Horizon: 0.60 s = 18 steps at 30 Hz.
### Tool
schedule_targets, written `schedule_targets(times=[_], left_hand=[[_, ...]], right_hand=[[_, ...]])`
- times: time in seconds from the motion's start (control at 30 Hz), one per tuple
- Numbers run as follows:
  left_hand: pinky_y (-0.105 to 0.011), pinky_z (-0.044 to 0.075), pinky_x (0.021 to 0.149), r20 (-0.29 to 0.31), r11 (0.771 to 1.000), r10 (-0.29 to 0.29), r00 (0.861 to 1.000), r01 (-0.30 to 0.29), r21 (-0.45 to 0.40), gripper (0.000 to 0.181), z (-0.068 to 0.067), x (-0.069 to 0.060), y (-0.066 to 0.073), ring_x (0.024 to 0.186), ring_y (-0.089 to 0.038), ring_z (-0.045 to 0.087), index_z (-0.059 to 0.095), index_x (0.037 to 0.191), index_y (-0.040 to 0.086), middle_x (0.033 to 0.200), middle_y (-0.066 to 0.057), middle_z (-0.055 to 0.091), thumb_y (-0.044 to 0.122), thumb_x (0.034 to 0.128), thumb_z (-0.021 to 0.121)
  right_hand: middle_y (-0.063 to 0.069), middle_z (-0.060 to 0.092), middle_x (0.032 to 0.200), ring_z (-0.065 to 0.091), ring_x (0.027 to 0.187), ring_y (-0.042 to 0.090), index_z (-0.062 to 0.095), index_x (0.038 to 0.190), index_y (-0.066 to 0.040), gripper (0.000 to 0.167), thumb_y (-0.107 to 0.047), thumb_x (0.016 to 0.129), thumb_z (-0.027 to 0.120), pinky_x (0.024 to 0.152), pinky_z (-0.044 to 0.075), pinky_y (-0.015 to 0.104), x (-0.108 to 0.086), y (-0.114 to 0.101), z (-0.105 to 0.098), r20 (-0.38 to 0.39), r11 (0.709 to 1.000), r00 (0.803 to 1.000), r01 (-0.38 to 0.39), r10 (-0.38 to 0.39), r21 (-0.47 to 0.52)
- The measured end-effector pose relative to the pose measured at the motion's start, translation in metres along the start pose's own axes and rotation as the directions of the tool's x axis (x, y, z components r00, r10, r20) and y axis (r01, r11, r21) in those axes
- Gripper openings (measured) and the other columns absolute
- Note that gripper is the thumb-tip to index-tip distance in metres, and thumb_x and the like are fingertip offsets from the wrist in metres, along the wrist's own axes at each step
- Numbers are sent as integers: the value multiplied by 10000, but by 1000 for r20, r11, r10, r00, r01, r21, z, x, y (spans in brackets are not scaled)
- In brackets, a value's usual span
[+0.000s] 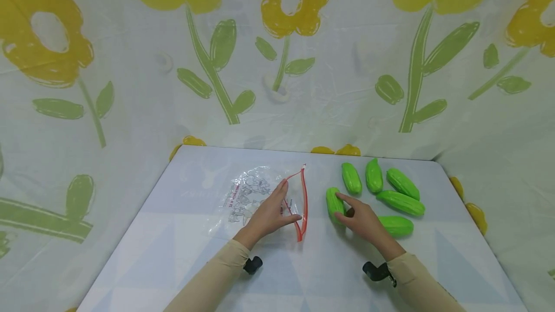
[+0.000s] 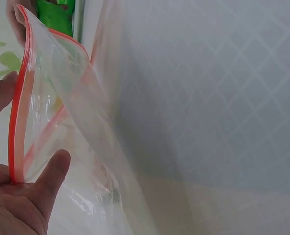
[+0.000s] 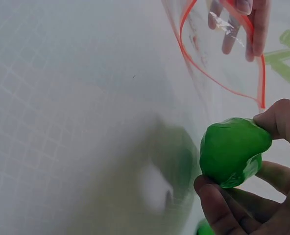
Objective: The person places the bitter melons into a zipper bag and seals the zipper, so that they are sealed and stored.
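Observation:
A clear zip bag point(image 1: 251, 196) with a red zip edge lies on the table, its mouth spread toward the right. My left hand point(image 1: 270, 211) is at that mouth with straight fingers and the thumb spread apart from them. In the left wrist view the thumb point(image 2: 54, 171) shows at the red zip edge point(image 2: 16, 122). To the bag's right, my right hand point(image 1: 357, 218) grips a green toy cucumber point(image 1: 334, 201) between thumb and fingers. The right wrist view shows this cucumber point(image 3: 233, 149) end-on, close to the bag's mouth.
Several more green cucumbers lie behind and right of my right hand, among them one at the back point(image 1: 351, 178) and one partly hidden by that hand point(image 1: 399, 226). A flower-printed curtain point(image 1: 338, 85) hangs around the white-and-blue table point(image 1: 195, 172).

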<state>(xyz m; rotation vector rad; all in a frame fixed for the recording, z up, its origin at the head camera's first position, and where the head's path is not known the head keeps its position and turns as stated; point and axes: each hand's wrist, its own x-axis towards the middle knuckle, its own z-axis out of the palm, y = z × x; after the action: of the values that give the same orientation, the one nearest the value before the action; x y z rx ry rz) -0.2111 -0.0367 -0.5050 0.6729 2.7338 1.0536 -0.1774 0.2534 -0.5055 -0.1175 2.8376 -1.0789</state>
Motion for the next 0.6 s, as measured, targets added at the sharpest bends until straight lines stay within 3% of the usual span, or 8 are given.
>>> schedule_targets(times=[0.33, 0.6], left_hand=[[-450, 330, 1191, -5, 1000, 5, 1000, -5, 3, 1065, 2, 1, 0, 1525, -267, 262, 211, 1620, 38, 1706, -50, 139, 462, 850, 812], [-459, 301, 1205, -13, 1000, 22, 1000, -22, 14, 1074, 5, 2, 0, 1542, -268, 208, 213, 1616, 23, 1703, -71, 150, 476, 847, 811]], right_hand=[[62, 648, 940, 565, 804, 176, 493, 1518, -110, 634, -276, 950, 723, 642, 496, 322, -3, -6, 0, -10, 998, 999, 38, -37, 54], [94, 657, 1135, 559, 840, 161, 491, 1522, -127, 627, -286, 960, 719, 714, 508, 330, -1, -9, 4, -21, 995, 997, 75, -74, 63]])
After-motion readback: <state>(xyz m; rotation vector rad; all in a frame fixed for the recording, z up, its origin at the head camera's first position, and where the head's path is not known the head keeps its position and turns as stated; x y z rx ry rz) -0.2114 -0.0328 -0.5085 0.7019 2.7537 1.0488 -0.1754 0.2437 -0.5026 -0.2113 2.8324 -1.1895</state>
